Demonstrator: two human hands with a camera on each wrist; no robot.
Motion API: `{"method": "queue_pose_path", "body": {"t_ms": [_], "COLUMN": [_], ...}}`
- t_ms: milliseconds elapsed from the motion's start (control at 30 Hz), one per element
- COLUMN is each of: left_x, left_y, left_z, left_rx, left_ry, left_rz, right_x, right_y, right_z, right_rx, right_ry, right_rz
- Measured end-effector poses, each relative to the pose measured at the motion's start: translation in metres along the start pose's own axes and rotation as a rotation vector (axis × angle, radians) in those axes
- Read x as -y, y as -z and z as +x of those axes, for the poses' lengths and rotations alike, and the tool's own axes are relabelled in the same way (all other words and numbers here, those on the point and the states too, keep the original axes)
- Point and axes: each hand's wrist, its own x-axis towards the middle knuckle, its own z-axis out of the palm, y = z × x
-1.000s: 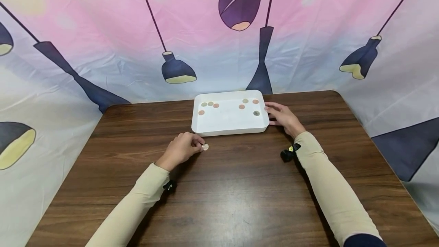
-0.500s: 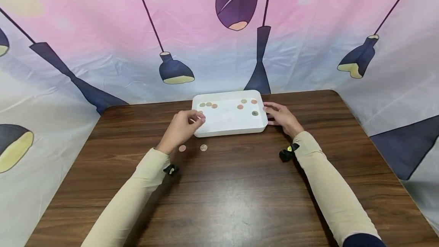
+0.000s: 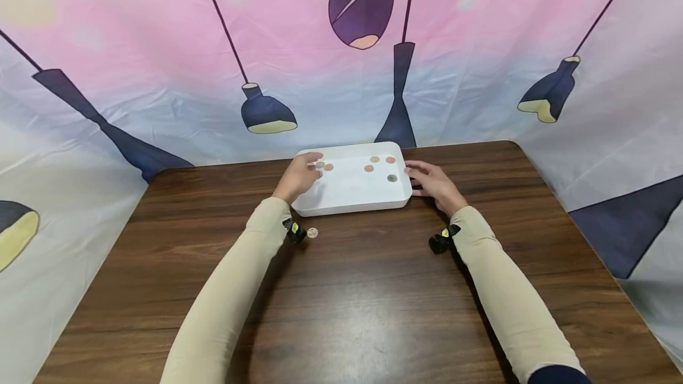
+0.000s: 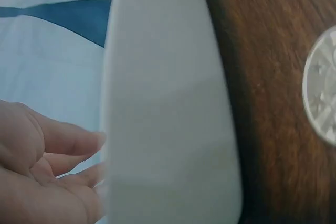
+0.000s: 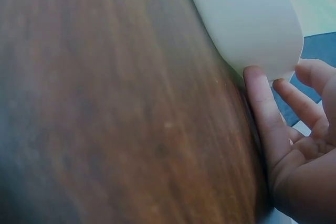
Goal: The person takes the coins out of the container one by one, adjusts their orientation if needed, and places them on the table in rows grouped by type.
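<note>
A shallow white tray (image 3: 354, 191) stands at the table's far edge with several coins in it. Over its left end is my left hand (image 3: 297, 178), thumb and index finger apart, with no coin visibly held. A coin (image 3: 320, 165) lies in the tray by those fingertips. In the left wrist view the tray wall hides part of the left hand (image 4: 47, 177). My right hand (image 3: 434, 185) touches the tray's right end with extended, spread fingers; in the right wrist view a finger (image 5: 262, 103) rests against the outer wall. A silvery coin (image 3: 312, 233) lies on the table before the tray.
Dark wood-grain table (image 3: 341, 289) beneath everything. A printed cloth backdrop (image 3: 331, 105) hangs right behind its far edge. At the right of the tray lie a greenish coin (image 3: 392, 178) and several others. A small black wrist camera (image 3: 295, 231) sits beside the silvery coin.
My left hand has gone from beside the silvery coin up to the tray and over its left end, its fingers spreading apart. My right hand has stayed at the tray's right end.
</note>
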Motion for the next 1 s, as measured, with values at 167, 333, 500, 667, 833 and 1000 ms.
{"method": "queue_pose_path", "body": {"t_ms": [167, 333, 500, 667, 833, 1000], "left_x": [0.012, 0.019, 0.014, 0.008, 0.004, 0.003], "left_y": [-0.009, -0.014, -0.015, -0.014, -0.022, -0.031], "left_z": [0.014, 0.021, 0.019, 0.01, 0.003, 0.001], "left_rx": [-0.038, -0.05, -0.028, -0.004, 0.064, 0.089], "left_ry": [0.008, 0.001, 0.035, 0.034, -0.012, -0.05], "left_rz": [0.036, 0.136, 0.172, 0.146, 0.149, 0.099], "right_x": [-0.001, 0.0, 0.002, 0.005, 0.005, 0.003], "right_y": [-0.003, -0.002, 0.001, 0.002, 0.003, -0.001], "right_z": [0.0, -0.001, 0.0, 0.001, 0.0, -0.001], "right_rx": [0.005, 0.011, 0.002, 0.001, -0.005, -0.009], "right_ry": [0.003, -0.003, -0.012, -0.013, -0.018, -0.019], "right_rz": [-0.011, -0.004, 0.001, -0.004, 0.0, 0.004]}}
